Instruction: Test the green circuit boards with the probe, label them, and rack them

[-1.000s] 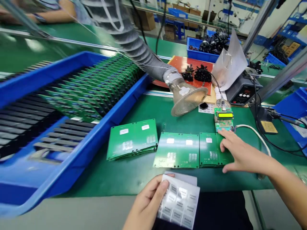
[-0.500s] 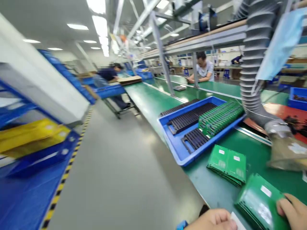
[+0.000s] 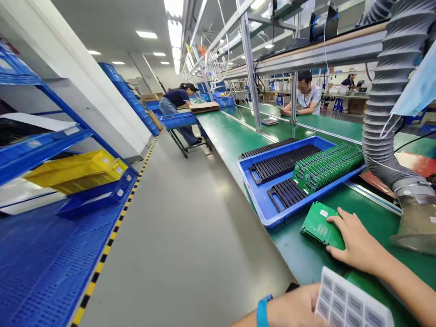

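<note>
My left hand [image 3: 296,306], with a blue band at the wrist, holds a white sheet of labels [image 3: 350,302] by its left edge, at the bottom of the view. My right hand [image 3: 352,236] lies over the right part of a stack of green circuit boards [image 3: 318,227]. Its fingers are spread, thumb near the close edge and fingertips on the top board. One white label shows on that board; the hand covers its right part. Another green board stack [image 3: 369,284] is mostly hidden by the label sheet and my right forearm.
A blue tray [image 3: 264,213] beyond the boards holds black slotted racks [image 3: 288,195] and a row of upright circuit boards [image 3: 327,165]. A grey duct [image 3: 381,113] hangs at right. Blue shelving [image 3: 85,254] stands left of the aisle. Two people work farther along the green bench [image 3: 221,129].
My right hand has moved from the nearer board stack to the farther one. The label sheet has risen into view in my left hand. The view has shifted left.
</note>
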{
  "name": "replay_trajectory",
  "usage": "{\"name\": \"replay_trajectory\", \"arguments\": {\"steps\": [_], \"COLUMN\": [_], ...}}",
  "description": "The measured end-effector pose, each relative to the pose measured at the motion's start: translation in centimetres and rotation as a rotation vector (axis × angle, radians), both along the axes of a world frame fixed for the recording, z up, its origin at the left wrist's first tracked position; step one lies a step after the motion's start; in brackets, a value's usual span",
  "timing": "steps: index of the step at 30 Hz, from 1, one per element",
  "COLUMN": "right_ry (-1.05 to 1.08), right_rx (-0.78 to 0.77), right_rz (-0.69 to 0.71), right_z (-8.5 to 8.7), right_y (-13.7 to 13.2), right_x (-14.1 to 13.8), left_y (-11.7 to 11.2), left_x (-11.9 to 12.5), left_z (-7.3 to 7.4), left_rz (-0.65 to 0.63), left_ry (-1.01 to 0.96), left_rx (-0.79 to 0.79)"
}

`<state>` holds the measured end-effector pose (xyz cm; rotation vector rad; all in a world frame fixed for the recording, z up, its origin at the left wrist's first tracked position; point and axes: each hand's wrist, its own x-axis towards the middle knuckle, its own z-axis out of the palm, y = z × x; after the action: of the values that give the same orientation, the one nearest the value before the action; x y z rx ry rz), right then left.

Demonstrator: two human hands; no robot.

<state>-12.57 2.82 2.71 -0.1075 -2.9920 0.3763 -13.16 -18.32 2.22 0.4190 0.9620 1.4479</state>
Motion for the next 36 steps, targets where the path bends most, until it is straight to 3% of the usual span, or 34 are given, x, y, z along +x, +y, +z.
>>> {"name": "replay_trajectory", "arguments": {"steps": [2,5,8,11,16,26,33,36], "right_ry": [0.070,0.214,0.176,0.108,0.145,-0.084,-0.046,0.009], "right_rx": [-0.048,-0.251,-0.485,-0.582,-0.625,-0.629,-0.533,-0.538], "right_rz": [-0.022,-0.084,-0.100,-0.095,-0.063,0.036,-0.108,-0.107], "right_z": [0.4,2.5,4.8,5.3,4.4,4.1,3.7,4.1], "right_y": [0.3,0.2,-1.0,-2.3,-2.8,-2.5,-2.4,-2.4], "right_x": [1.5,5.0,7.9,9.6,10.5,11.0,11.6,11.6], "left_y": [0.1,0.4,1.0,1.7,2.3,2.8,3.2,3.2], "left_x": [0.2,0.2,-0.1,0.0,0.3,-0.4,0.1,0.2], "left_z": [-0.1,-0.1,0.3,0.7,0.5,1.3,1.0,0.8], "left_rz": [0.129,0.247,0.265,0.241,0.238,0.298,0.433,0.466], "left_ry": [-0.009,0.093,0.254,0.402,0.545,0.839,0.857,0.907], "left_rx": [-0.017,-0.117,-0.179,-0.207,-0.294,-0.149,-0.245,-0.182]}}
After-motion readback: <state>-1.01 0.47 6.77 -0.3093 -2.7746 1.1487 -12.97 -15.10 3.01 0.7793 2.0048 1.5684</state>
